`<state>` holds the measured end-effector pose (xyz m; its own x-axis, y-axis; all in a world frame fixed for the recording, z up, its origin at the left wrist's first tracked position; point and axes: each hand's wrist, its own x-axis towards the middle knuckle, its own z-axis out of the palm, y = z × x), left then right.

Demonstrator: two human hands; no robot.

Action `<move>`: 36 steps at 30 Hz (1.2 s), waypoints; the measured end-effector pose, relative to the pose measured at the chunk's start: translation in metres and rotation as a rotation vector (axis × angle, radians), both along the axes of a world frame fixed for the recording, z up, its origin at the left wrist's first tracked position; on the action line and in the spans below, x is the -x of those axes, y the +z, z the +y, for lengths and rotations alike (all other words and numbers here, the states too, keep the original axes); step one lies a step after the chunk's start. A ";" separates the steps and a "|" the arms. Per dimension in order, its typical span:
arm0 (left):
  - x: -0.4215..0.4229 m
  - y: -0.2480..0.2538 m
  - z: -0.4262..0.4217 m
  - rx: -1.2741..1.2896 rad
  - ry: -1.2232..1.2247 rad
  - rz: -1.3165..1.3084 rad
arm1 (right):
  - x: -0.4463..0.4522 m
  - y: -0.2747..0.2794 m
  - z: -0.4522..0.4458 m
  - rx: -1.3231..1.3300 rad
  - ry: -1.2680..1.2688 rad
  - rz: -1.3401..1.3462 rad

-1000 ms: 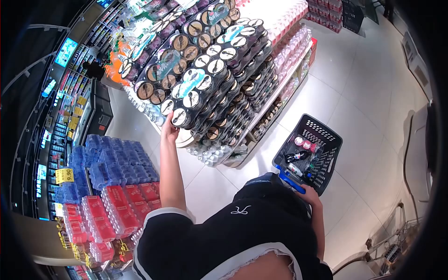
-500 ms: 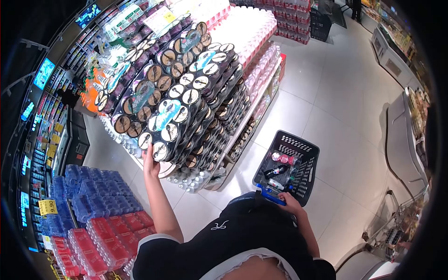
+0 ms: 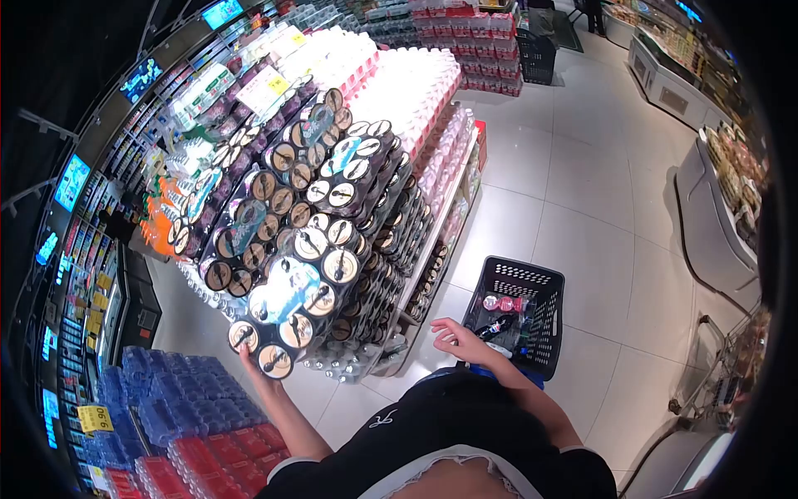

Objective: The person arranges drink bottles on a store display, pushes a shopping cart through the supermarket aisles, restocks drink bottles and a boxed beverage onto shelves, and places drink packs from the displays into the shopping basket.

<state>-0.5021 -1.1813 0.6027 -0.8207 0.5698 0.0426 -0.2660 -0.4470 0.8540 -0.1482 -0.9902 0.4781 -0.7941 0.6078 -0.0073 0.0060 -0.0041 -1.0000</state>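
Note:
A shrink-wrapped pack of cans (image 3: 295, 299) with cream lids and a blue label is lifted and tilted off the stack. My left hand (image 3: 255, 363) grips its near corner; part of the fingers is hidden under the pack. To the right, my right hand (image 3: 451, 336) is in the air with fingers apart and nothing in them, between the pack and the basket. The black shopping basket (image 3: 544, 333) holds a pink-topped bottle pack (image 3: 504, 303) and a dark bottle (image 3: 496, 326). Its blue handle is mostly behind my right arm.
More canned packs (image 3: 283, 191) and pink-white cartons (image 3: 416, 87) fill the display. Blue-wrapped bottles (image 3: 187, 387) and red-wrapped packs (image 3: 220, 457) are stacked at lower left. A metal cart (image 3: 719, 374) stands at right. People's legs (image 3: 594, 15) show at the top.
My left hand has raised the can pack off the stack toward me. My right hand has let go of the basket's blue handle and moved left, fingers spread.

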 end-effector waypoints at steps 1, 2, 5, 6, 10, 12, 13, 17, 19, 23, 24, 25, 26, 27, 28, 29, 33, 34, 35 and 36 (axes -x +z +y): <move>0.002 -0.008 -0.010 -0.004 -0.054 0.006 | 0.008 0.000 0.001 0.054 -0.006 0.083; -0.014 0.000 -0.010 0.043 -0.077 -0.007 | 0.011 0.006 0.001 0.048 -0.029 0.096; -0.050 -0.006 0.004 0.169 -0.300 -0.081 | 0.010 0.021 0.004 0.382 -0.156 0.270; -0.064 -0.013 0.016 0.281 -0.348 -0.109 | 0.001 0.016 0.008 0.753 -0.179 0.196; -0.117 -0.069 0.086 0.528 -0.684 -0.405 | -0.071 -0.015 0.020 1.116 -0.306 0.587; -0.157 -0.078 0.121 0.700 -0.826 -0.480 | -0.110 -0.017 0.022 1.041 -0.461 0.654; -0.168 -0.107 0.136 0.699 -0.896 -0.472 | -0.131 -0.040 0.020 0.997 -0.545 0.664; -0.221 -0.137 0.188 0.809 -1.142 -0.447 | -0.203 -0.072 -0.011 0.833 -0.716 0.638; -0.246 -0.125 0.202 0.813 -1.271 -0.380 | -0.228 -0.076 -0.036 0.881 -0.877 0.572; -0.273 -0.126 0.205 0.843 -1.406 -0.193 | -0.257 -0.084 -0.072 0.836 -0.936 0.527; -0.279 -0.130 0.201 0.868 -1.427 -0.014 | -0.264 -0.090 -0.079 0.812 -0.882 0.452; -0.282 -0.145 0.199 0.879 -1.438 0.285 | -0.265 -0.086 -0.084 0.818 -0.884 0.452; -0.284 -0.158 0.197 0.836 -1.419 0.321 | -0.263 -0.078 -0.087 0.840 -0.895 0.454; -0.284 -0.170 0.195 0.789 -1.398 0.359 | -0.262 -0.073 -0.087 0.859 -0.905 0.458; -0.283 -0.174 0.196 0.787 -1.395 0.363 | -0.262 -0.076 -0.087 0.856 -0.902 0.461; -0.282 -0.179 0.196 0.832 -1.400 0.347 | -0.262 -0.083 -0.089 0.864 -0.894 0.469; -0.280 -0.182 0.189 0.861 -1.357 0.283 | -0.268 -0.106 -0.077 0.779 -0.812 0.373; -0.279 -0.185 0.186 0.847 -1.341 0.247 | -0.259 -0.076 -0.069 0.736 -0.825 0.372; -0.276 -0.188 0.183 0.852 -1.338 0.245 | -0.262 -0.085 -0.068 0.741 -0.822 0.372; -0.274 -0.191 0.180 0.909 -1.315 0.240 | -0.267 -0.100 -0.065 0.710 -0.719 0.269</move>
